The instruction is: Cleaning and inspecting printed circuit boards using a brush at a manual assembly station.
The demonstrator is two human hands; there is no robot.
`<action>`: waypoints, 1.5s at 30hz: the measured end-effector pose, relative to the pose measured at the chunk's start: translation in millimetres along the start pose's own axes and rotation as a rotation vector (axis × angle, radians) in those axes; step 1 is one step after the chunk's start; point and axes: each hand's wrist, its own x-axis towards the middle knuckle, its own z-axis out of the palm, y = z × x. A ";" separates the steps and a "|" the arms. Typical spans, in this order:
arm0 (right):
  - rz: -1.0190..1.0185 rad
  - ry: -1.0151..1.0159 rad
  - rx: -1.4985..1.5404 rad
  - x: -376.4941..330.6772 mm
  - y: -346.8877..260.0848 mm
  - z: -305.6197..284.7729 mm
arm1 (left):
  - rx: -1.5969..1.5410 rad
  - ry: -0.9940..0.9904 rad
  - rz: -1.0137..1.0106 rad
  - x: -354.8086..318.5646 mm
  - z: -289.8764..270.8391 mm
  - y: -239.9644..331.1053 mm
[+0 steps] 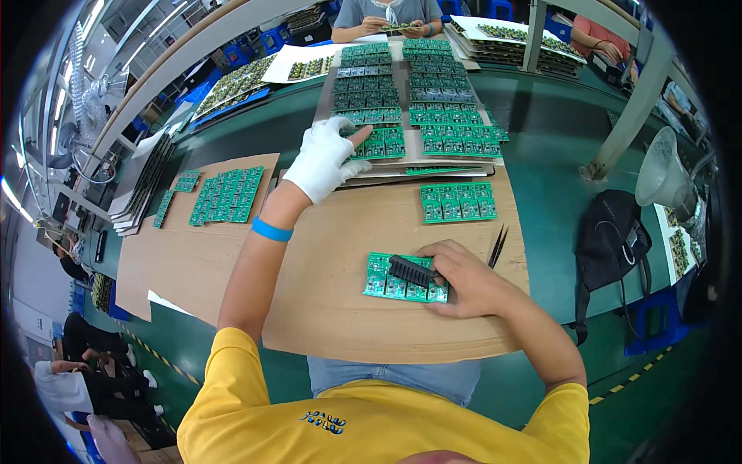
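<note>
My left hand, in a white glove with a bare fingertip showing, reaches to the near left of the stacked boards. Its spread thumb and finger span the left end of a green circuit board panel, whose covered end I cannot see. A blue band circles that wrist. My bare right hand is closed on a black brush. The brush lies slantwise over another green panel on the cardboard, its bristles hidden. Black tweezers rest right of this hand.
Rows of green panels cover a stacked board ahead. One panel lies apart on the cardboard; more lie left. A metal post, black bag and extraction hood stand right. A co-worker sits opposite.
</note>
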 end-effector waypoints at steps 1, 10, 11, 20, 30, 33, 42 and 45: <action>-0.005 0.001 -0.003 -0.4 0.4 0.3 | -0.016 0.055 -0.007 0.4 2.5 0.5; -0.003 0.033 0.026 -2.8 -0.7 1.6 | 0.018 0.148 -0.128 3.4 15.5 -2.5; 0.042 0.029 0.049 -2.9 -0.5 1.7 | 0.010 0.146 -0.131 1.1 14.7 -0.3; 0.257 0.132 0.132 -5.8 -5.4 0.1 | -0.530 0.262 -0.216 -93.1 -11.0 8.1; 0.113 0.069 0.152 20.6 -55.7 21.9 | -1.921 0.293 -0.558 -194.1 19.2 162.0; 0.285 0.264 -0.305 10.2 -66.1 19.4 | -1.963 0.429 -0.592 -205.2 22.7 161.6; 0.459 0.365 -0.065 41.9 -136.3 79.0 | -1.791 0.382 -0.598 -215.9 27.5 160.0; 0.370 0.391 0.060 49.8 -147.9 82.5 | -1.669 0.371 -0.609 -220.4 37.1 159.4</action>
